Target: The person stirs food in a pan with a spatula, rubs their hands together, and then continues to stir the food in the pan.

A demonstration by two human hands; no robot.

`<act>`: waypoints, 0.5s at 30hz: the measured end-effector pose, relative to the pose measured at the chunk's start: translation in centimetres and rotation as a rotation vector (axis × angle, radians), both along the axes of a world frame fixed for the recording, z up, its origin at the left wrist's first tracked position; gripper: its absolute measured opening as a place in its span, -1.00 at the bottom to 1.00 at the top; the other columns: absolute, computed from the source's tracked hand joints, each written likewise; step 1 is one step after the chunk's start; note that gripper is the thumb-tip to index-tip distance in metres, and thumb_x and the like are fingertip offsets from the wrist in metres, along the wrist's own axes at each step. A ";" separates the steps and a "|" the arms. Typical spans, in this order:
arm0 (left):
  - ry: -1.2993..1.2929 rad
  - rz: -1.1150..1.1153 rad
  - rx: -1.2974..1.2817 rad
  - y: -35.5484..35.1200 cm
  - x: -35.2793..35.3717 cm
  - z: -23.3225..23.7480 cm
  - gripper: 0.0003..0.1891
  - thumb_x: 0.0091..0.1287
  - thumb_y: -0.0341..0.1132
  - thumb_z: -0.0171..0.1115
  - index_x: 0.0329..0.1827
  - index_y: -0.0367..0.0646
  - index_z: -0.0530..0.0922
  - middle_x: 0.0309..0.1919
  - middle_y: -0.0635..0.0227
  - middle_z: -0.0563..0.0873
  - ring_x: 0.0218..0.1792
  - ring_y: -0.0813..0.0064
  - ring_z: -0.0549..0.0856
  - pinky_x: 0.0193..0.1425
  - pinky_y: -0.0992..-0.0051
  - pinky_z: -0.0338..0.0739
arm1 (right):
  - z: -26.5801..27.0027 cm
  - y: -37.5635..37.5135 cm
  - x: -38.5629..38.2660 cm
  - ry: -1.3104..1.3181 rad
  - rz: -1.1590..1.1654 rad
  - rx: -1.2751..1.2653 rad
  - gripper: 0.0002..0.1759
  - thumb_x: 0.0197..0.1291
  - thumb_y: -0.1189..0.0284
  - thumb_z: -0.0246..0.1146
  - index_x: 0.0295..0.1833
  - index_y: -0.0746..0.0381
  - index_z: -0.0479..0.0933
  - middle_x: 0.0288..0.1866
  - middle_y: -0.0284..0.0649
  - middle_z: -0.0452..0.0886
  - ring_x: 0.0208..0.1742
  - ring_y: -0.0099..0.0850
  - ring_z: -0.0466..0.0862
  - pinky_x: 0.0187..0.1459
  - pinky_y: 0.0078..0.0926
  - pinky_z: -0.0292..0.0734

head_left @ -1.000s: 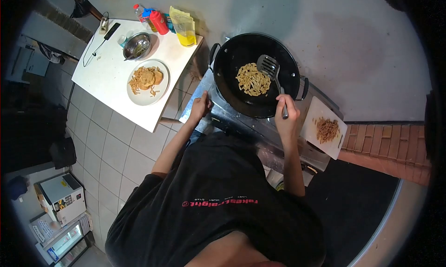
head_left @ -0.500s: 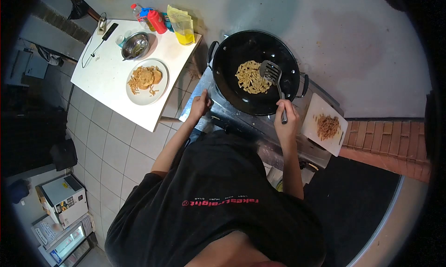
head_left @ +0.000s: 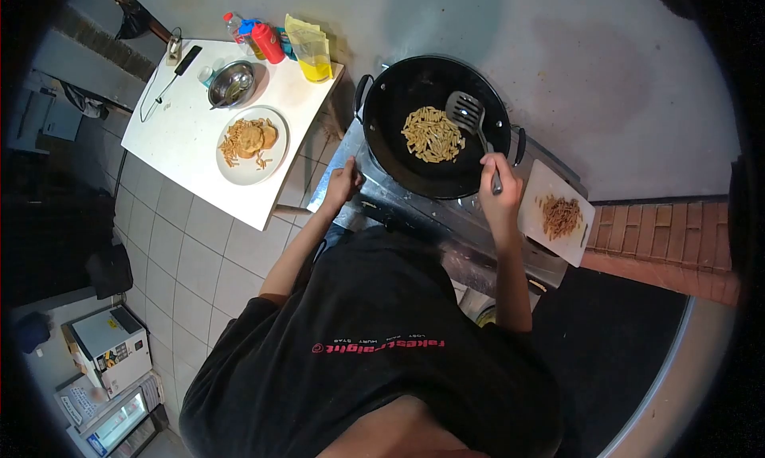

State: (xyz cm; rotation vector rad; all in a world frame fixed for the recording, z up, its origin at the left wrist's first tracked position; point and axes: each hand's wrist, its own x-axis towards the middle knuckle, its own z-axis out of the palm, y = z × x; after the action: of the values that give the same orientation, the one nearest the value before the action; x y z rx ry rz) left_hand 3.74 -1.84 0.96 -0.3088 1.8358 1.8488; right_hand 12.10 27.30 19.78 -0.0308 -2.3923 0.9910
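A slotted spatula [head_left: 468,113] is gripped by its handle in my right hand [head_left: 501,193], near the right side of a black wok [head_left: 414,179]. Its head tilts over the right edge of a heap of pale, short-cut strips of food [head_left: 433,136] in the wok. My left hand [head_left: 343,184] is at the front left edge of the metal stove [head_left: 410,219], thumb raised and fingers curled in; what is inside them, if anything, is hidden. The wok sits on the stove, its two loop handles at the sides.
Right of the stove, a white cutting board [head_left: 540,191] bears browned shredded food [head_left: 561,217]. On the white table [head_left: 179,159] at left stand a plate of food [head_left: 275,157], a metal bowl [head_left: 233,84], a red squeeze bottle [head_left: 268,43] and a yellow pouch [head_left: 316,68].
My right hand has shifted slightly right and turned on the spatula handle. The spatula head has moved slightly up, toward the far side of the wok. My left hand stays nearly in place.
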 end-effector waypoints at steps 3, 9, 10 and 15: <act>0.018 0.008 0.002 0.0 0.1 0.0 -0.29 0.52 0.24 -0.11 -0.74 -0.08 0.38 -0.80 0.46 0.37 -0.82 0.60 0.29 -0.71 0.52 0.05 | 0.2 0.4 -1.6 0.021 0.057 -0.003 -0.93 0.34 0.59 0.12 -0.21 0.36 0.49 -0.33 -0.02 0.62 -0.28 -0.07 0.68 -0.20 -0.29 0.54; 0.015 -0.001 0.021 -0.1 0.0 -0.3 -0.31 0.51 0.25 -0.11 -0.72 -0.07 0.37 -0.77 0.44 0.40 -0.80 0.61 0.30 -0.71 0.54 0.06 | -2.1 1.0 -2.5 -0.017 0.139 0.003 -0.93 0.33 0.58 0.13 -0.22 0.37 0.48 -0.32 0.01 0.61 -0.29 -0.02 0.65 -0.22 -0.26 0.54; -0.001 0.001 0.023 0.0 0.0 -0.3 -0.30 0.51 0.25 -0.11 -0.72 -0.07 0.37 -0.77 0.44 0.40 -0.81 0.62 0.29 -0.72 0.54 0.05 | -2.3 1.1 -2.4 -0.025 0.143 0.009 -0.93 0.33 0.58 0.13 -0.22 0.37 0.48 -0.33 0.01 0.61 -0.30 -0.01 0.65 -0.23 -0.25 0.53; 0.023 0.013 0.002 0.2 0.3 0.9 -0.29 0.50 0.28 -0.11 -0.72 -0.06 0.36 -0.78 0.46 0.40 -0.84 0.63 0.27 -0.74 0.54 0.03 | -1.8 1.1 -1.8 -0.039 0.122 0.022 -0.92 0.34 0.58 0.12 -0.23 0.36 0.48 -0.33 0.02 0.60 -0.30 0.01 0.64 -0.24 -0.24 0.53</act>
State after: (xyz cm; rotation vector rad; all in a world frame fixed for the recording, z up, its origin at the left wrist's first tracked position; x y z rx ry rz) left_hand 4.09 -1.61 1.83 -0.3006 1.8512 1.8698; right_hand 10.34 28.39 18.01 0.1061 -2.4651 1.0274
